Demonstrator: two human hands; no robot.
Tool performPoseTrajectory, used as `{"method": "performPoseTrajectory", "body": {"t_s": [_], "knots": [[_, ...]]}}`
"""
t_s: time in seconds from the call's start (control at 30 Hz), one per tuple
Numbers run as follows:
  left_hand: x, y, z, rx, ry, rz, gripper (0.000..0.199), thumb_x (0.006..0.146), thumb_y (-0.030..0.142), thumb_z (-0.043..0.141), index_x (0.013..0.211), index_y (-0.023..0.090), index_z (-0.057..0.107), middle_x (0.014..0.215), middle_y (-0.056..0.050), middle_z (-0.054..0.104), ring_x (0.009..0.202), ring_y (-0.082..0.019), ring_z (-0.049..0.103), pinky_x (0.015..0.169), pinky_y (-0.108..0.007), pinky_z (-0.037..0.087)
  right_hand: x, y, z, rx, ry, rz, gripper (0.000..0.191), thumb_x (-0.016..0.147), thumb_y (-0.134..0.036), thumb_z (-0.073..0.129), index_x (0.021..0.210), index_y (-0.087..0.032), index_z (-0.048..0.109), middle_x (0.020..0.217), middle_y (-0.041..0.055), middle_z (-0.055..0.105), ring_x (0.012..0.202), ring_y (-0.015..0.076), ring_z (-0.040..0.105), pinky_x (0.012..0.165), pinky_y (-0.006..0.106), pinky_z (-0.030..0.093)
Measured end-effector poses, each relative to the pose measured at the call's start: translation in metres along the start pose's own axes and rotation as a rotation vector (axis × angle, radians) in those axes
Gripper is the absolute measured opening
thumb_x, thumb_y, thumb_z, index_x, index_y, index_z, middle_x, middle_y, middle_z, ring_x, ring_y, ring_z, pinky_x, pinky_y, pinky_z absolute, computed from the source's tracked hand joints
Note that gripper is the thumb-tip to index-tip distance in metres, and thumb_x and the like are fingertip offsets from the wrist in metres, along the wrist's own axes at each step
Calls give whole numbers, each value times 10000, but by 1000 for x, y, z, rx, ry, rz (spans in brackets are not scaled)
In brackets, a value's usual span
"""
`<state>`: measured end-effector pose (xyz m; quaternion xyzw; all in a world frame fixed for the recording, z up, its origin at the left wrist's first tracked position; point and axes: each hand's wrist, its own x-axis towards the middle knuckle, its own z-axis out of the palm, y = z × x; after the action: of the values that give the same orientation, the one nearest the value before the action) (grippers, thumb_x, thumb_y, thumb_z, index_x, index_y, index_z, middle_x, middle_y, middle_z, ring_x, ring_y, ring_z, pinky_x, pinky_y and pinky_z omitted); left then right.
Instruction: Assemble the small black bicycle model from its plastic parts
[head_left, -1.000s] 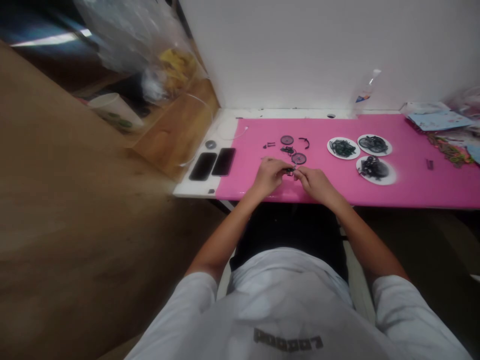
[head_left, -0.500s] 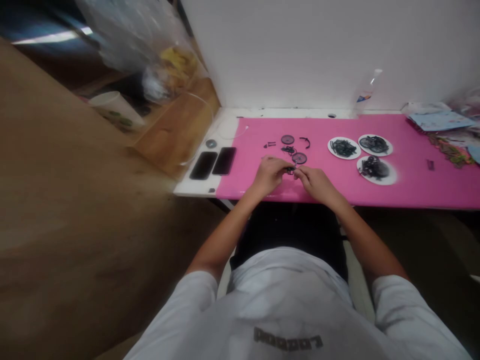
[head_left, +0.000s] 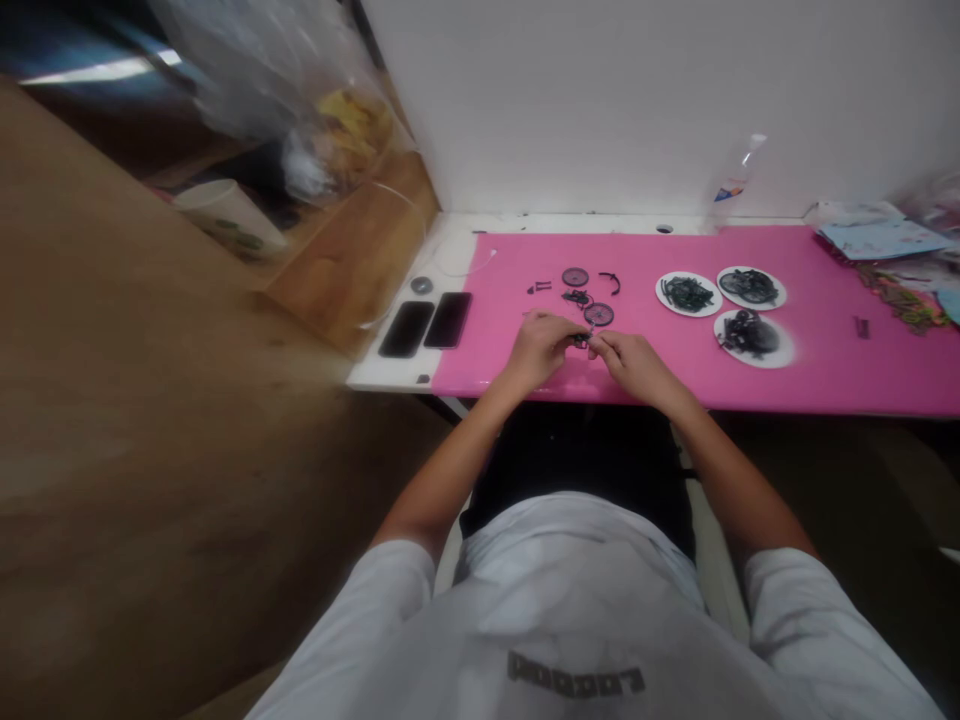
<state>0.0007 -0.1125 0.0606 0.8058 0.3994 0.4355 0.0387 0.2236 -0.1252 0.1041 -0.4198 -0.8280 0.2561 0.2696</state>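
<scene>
Near the front edge of the pink mat, my left hand pinches a small dark part. My right hand closes its fingertips on the other side of the same part, whose exact shape is too small to tell. Just beyond the hands lie a spoked black wheel, a second black wheel and a tangled black piece between them. A curved black strip rests to their right, and some short dark pieces to their left.
Three white plates with black parts stand at the right: a left one, a back one and a front one. Two phones lie left. A clear bottle and plastic packets are farther back.
</scene>
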Motion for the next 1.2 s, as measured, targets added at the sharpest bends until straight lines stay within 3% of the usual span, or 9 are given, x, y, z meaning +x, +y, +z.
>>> {"method": "performPoseTrajectory", "body": {"t_s": [0.2, 0.43, 0.83, 1.0, 1.2], "knots": [[0, 1, 1, -15, 5, -3, 289, 1027, 86, 588, 1087, 249, 820, 1040, -53, 865, 942, -210, 802, 1002, -457, 511, 0, -1, -3, 66, -15, -6, 540, 1131, -581, 441, 903, -210, 760, 926, 74, 811, 854, 251, 722, 865, 347, 518], [0, 2, 1, -2, -21, -15, 280, 1006, 49, 617, 1073, 242, 808, 1042, -53, 864, 959, -212, 803, 1009, -443, 499, 0, 1, -4, 94, -31, -3, 556, 1117, -606, 446, 889, -202, 753, 885, 61, 783, 833, 233, 698, 849, 329, 510], [1, -1, -2, 1, -21, -12, 272, 1044, 111, 604, 1118, 250, 826, 1067, -61, 865, 981, -217, 802, 1008, -451, 510, 1, -3, 1, 83, 18, 4, 476, 1125, -525, 473, 927, -209, 768, 979, 85, 821, 903, 254, 739, 884, 358, 527], [2, 0, -4, -7, -20, -12, 282, 1042, 107, 603, 1126, 256, 826, 1080, -62, 865, 997, -223, 798, 1006, -459, 513, -1, 0, 6, 94, 54, 43, 398, 1098, -529, 510, 990, -209, 720, 881, 73, 778, 777, 237, 698, 742, 339, 507], [2, -2, -5, -17, -7, -26, 272, 1036, 100, 618, 1121, 255, 824, 1083, -61, 866, 1010, -225, 805, 1010, -459, 513, -1, 3, 8, 83, 86, 7, 280, 1083, -489, 515, 1071, -231, 624, 889, 57, 756, 743, 225, 668, 706, 330, 493]]}}
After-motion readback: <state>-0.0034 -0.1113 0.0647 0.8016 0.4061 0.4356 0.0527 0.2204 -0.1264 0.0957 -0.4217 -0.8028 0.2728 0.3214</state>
